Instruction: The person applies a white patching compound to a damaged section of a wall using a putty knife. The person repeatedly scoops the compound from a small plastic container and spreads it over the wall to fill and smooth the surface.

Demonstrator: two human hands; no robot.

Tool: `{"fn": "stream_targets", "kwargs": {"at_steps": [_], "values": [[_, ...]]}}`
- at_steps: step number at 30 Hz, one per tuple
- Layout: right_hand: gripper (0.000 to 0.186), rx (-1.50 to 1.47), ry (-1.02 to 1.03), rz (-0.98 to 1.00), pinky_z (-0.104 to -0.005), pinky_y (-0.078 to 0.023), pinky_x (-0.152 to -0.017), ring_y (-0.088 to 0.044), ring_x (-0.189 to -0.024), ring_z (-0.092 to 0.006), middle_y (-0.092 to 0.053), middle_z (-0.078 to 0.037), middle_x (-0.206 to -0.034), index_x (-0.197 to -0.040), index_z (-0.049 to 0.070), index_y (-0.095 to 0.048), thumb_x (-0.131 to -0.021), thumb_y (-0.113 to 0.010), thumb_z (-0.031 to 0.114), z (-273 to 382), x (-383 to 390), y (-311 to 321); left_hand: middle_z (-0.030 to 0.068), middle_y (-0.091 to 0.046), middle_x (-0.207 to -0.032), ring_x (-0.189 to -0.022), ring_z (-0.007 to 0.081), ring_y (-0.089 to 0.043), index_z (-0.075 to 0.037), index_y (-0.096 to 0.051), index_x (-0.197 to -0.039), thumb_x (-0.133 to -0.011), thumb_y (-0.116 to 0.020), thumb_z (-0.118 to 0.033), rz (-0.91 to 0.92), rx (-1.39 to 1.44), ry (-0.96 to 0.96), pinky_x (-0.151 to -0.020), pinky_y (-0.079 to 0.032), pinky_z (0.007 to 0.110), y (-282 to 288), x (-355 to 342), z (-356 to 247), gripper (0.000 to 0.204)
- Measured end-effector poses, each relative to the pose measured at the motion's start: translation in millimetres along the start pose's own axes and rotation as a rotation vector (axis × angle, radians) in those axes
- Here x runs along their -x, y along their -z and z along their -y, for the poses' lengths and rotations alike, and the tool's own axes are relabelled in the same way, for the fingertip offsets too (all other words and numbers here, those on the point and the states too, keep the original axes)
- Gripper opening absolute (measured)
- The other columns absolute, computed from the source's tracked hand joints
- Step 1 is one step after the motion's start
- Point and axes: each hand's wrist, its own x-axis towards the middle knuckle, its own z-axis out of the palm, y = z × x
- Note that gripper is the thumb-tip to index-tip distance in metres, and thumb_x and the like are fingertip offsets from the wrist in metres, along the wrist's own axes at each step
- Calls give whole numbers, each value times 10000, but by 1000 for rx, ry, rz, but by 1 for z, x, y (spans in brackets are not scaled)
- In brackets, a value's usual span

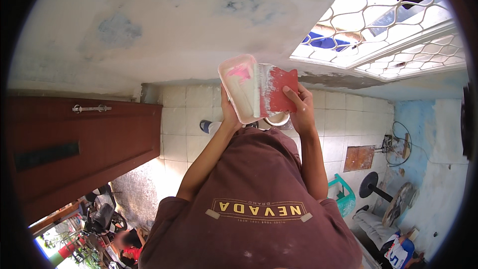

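At frame left, a reddish-brown door (124,127) is noted, fitted with a metal bolt (92,108). The upper right is taken up by a white window grille (398,46), behind which something blue (323,41) is glimpsed. Pale floor tiles (174,139) are laid across mid-frame. Toward lower right, a brown square panel (359,158), a green plastic chair (346,206) and a black disc (369,185) on a bar are seen. At lower left, a motorcycle (104,214) and a person in red (131,251) are partly shown.

The pale tiled floor (174,138) bears a green plastic seat (347,203) and brown square panel (359,158).
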Motion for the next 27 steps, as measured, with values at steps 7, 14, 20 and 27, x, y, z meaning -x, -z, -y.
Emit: {"fn": "stream_targets", "kwargs": {"at_steps": [7, 14, 20, 27], "values": [[409, -484, -59, 35, -351, -538, -893, -640, -1036, -202, -628, -113, -1138, -1247, -26, -524, -883, -665, 95, -19, 10, 12, 115, -530, -1378, -1253, 292, -559, -114, -393, -1448, -1021, -325, -574, -62, 44, -3, -1048, -487, 482, -1, -5, 5, 631], [320, -368, 66, -172, -364, -541, -780, -631, -972, -218, -613, -118, -1087, -1194, 9, -512, -978, -490, 245, 0, -42, 41, 78, -503, -1426, -1291, 281, -527, -160, -386, -1476, -995, -329, -654, -87, -14, -37, -1089, -445, 472, 19, -8, 3, 692], [287, -378, 115, -289, -315, -536, -724, -628, -795, -224, -638, -137, -956, -1065, -25, -538, -980, -441, 231, 56, -122, 46, 60, -509, -1421, -1296, 267, -520, -175, -398, -1471, -1000, -325, -648, -96, 0, -44, -1078, -453, 462, 15, -8, 2, 670], [399, -476, 251, -12, -292, -514, -723, -566, -811, -240, -590, -219, -947, -1087, -207, -541, -954, -342, 113, 190, -137, -1, 62, -496, -1434, -1304, 272, -512, -176, -389, -1477, -1002, -323, -647, -87, 14, -84, -1081, -448, 469, 16, -5, -1, 672]]}}
